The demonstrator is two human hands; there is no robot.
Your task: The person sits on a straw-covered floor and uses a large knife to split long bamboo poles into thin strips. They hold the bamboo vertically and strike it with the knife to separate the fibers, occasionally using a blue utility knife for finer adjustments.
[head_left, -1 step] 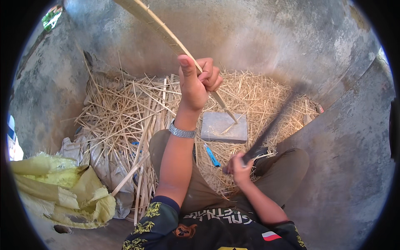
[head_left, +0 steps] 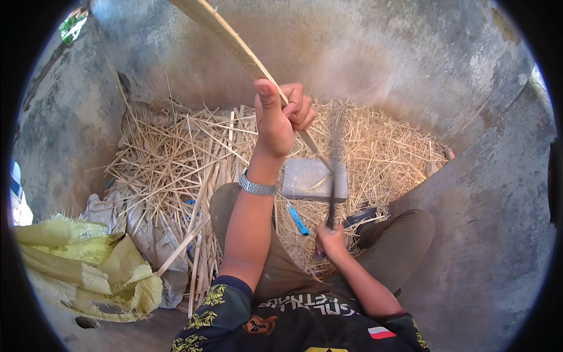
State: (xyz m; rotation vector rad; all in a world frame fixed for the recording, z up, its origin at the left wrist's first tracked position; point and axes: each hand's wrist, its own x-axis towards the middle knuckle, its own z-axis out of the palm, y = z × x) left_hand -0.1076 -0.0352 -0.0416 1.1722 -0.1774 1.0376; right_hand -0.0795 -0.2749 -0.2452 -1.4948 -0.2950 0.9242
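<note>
Knife blade (head_left: 333,179) blurry toward its tip

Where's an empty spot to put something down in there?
The left end of the grey block is mostly bare, left of the pale strip's tip and the blade. Grey concrete right of the right knee looks bare too, but may slope. Crowded: slivers around the block; yellow sack at left.

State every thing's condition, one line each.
Wooden strip, held slanting
Long knife, held, motion-blurred
Left hand, closed around wooden strip
Right hand, gripping long knife
Grey block, lying flat
Shavings, loosely scattered
Blue tool, lying on shavings
Yellow sack, crumpled, frayed
Wristwatch, fastened on left wrist
</note>
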